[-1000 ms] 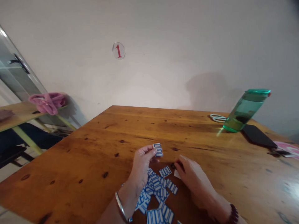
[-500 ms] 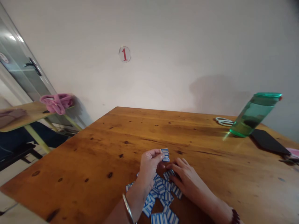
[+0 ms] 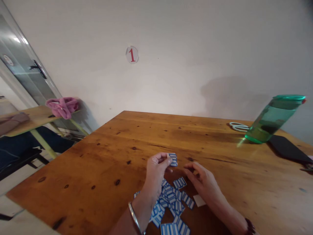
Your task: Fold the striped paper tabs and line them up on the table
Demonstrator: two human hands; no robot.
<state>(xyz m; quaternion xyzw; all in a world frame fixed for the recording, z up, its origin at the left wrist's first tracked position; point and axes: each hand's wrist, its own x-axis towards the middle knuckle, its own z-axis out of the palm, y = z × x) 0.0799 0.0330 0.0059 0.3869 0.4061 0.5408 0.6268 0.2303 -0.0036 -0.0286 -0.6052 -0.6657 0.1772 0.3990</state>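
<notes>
My left hand [image 3: 157, 168] holds a small blue-and-white striped card [image 3: 172, 159] upright between thumb and fingers; I cannot tell whether more cards sit behind it. Right of it, my right hand [image 3: 204, 181] hovers over the table with fingers curled, thumb and forefinger tips close together and nothing visible between them. Beneath that hand lies a plain white card [image 3: 199, 200], partly covered. One striped card [image 3: 180, 182] lies between the hands. A loose heap of similar cards [image 3: 170, 195] spreads below, partly hidden by my left wrist.
The wooden table [image 3: 110, 163] reaches to a wall. At the right stand a green bottle [image 3: 274, 119], a white cable [image 3: 238, 126] and a dark flat object [image 3: 288, 150]. A second table [image 3: 36, 117] at the left bears a pink fluffy item [image 3: 63, 107].
My right hand has lifted off the cards and moved slightly right, uncovering the striped card and the white card. My left hand keeps its card. The view has shifted slightly.
</notes>
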